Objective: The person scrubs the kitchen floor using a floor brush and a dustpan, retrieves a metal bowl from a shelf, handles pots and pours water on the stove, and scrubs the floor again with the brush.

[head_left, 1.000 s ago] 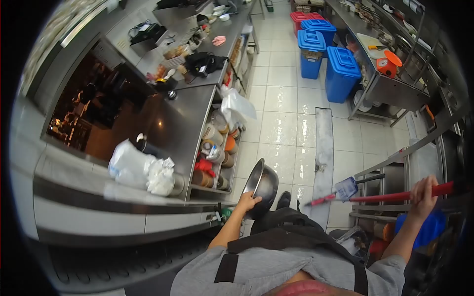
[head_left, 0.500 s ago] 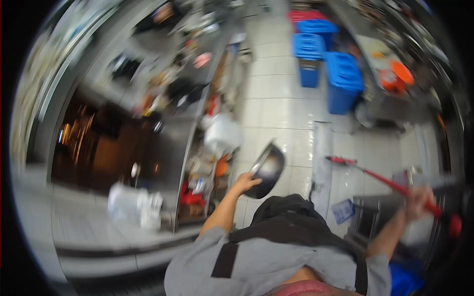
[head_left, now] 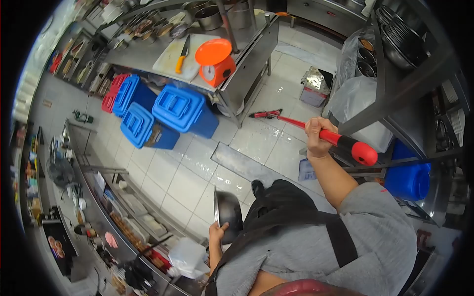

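Observation:
My left hand (head_left: 217, 233) grips the rim of a dark metal bowl (head_left: 230, 213), which is tilted on its side next to my apron (head_left: 281, 212). My right hand (head_left: 320, 135) is wrapped round the red and black handle (head_left: 343, 142) of a long-handled brush. Its red head (head_left: 267, 114) with dark bristles reaches down to the wet tiled floor (head_left: 247, 143). The inside of the bowl is mostly turned out of sight.
Several blue lidded bins (head_left: 180, 106) stand by a steel table (head_left: 247, 64) that holds an orange scale (head_left: 215, 59), a cutting board and a yellow-handled knife (head_left: 182, 54). A square tin (head_left: 316, 86) is on the floor. Metal shelving (head_left: 395, 108) stands at right, a long counter (head_left: 108, 217) at left.
The view has swung to the right and sharpened. My left hand still holds the bowl and my right hand the brush, which now appears nearer the middle of the view.

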### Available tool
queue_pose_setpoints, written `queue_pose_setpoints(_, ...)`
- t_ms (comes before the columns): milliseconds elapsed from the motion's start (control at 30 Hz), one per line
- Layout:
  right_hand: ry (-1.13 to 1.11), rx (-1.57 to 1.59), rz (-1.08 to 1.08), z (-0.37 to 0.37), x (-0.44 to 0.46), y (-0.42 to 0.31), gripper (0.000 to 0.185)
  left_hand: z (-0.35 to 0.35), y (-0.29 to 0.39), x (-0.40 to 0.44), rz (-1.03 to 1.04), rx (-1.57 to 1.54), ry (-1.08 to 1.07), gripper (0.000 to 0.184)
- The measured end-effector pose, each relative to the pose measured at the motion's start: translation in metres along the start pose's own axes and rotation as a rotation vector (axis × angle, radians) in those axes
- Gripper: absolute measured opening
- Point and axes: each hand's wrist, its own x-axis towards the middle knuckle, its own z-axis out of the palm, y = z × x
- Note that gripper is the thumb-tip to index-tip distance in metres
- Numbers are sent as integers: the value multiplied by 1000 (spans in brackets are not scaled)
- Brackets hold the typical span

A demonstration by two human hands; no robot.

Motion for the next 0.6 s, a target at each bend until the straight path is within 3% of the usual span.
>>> queue_pose_setpoints(67, 90, -3, 27, 8, 18, 21, 20, 12, 67, 39, 26, 156, -68, 27)
queue_pose_setpoints(133, 109, -91, 6, 14, 36, 43, 19, 25, 116, 95, 216, 502, -119, 30)
queue_pose_setpoints(233, 125, -217, -45, 21, 64, 84, 19, 73, 229, 145, 379, 620, -300, 31)
queue_pose_setpoints(300, 148, -211, -172, 23, 88, 118, 19, 108, 279, 185, 360, 607, -414, 30)
queue_pose_setpoints(400, 189, -253, -85, 16, 129, 185, 19, 167, 352, 212, 338, 574, -462, 27)
queue_pose_setpoints(600, 274, -302, -67, 14, 219, 288, 20, 262, 449, 256, 515, 555, -457, 24)
